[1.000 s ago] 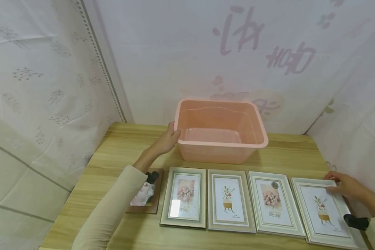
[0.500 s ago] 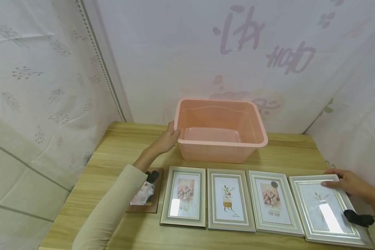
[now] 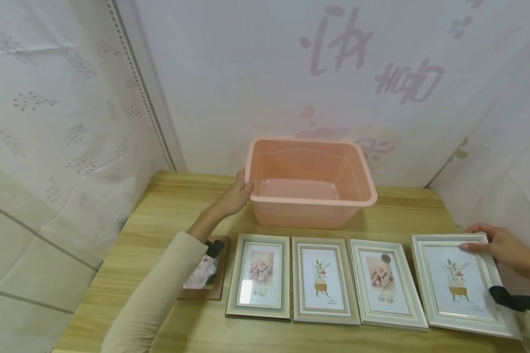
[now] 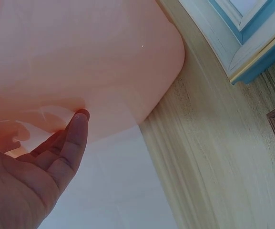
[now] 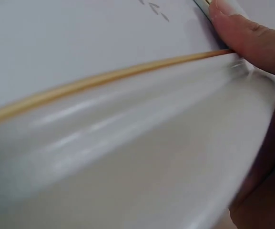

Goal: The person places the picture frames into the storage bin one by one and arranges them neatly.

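The rightmost frame [image 3: 461,282] is near the right edge of the table [image 3: 181,196], just beside the next frame [image 3: 386,284], its far right corner grasped by the right grip [image 3: 501,247], with open table toward the tub [image 3: 313,201], whose left rim the left grip [image 3: 235,196] clasps.

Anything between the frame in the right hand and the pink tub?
Nothing visible stands between the white frame in the right hand and the pink tub; only the tub's raised rim would likely need clearing. The left hand grips the tub's left side, off that path.
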A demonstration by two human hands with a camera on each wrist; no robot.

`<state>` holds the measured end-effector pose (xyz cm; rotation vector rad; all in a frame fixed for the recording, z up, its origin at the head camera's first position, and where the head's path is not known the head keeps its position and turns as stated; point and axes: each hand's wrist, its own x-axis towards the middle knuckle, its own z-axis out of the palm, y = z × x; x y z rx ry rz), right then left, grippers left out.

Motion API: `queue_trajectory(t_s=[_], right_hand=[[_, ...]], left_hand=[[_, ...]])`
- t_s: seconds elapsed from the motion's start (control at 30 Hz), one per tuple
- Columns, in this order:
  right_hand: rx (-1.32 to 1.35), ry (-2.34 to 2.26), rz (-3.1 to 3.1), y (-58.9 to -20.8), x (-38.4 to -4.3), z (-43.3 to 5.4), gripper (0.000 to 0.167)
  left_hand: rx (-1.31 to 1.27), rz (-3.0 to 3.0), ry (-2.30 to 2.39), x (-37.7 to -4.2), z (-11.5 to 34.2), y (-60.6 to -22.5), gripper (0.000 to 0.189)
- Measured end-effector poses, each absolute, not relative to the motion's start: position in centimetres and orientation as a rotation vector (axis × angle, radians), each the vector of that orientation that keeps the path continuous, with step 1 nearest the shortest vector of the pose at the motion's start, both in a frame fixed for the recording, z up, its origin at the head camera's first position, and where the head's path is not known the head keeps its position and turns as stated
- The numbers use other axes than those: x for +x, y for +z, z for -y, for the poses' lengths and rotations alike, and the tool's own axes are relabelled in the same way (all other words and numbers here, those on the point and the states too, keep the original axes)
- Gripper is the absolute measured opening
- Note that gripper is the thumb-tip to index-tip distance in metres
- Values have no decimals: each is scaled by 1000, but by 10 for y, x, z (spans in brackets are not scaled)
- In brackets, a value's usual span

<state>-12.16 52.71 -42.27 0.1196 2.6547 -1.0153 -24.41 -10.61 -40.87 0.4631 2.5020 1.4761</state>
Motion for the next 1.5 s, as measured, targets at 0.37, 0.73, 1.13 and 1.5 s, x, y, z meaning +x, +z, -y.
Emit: queue_trajectory(t_s=[0.37, 0.73, 1.13, 1.5], right_hand=[[142, -1081, -2916, -388, -126, -527, 37], [87, -804, -3147, -353, -138, -494, 55], [-125, -506, -3305, -326, -149, -456, 46], [-49, -305, -3373, -312, -159, -437, 46]], left_hand=[[489, -2493, 1481, -244, 107, -409, 56], [487, -2499, 1480, -245, 106, -409, 55], [487, -2503, 1483, -245, 107, -409, 55], [496, -2517, 1471, -245, 107, -409, 56]])
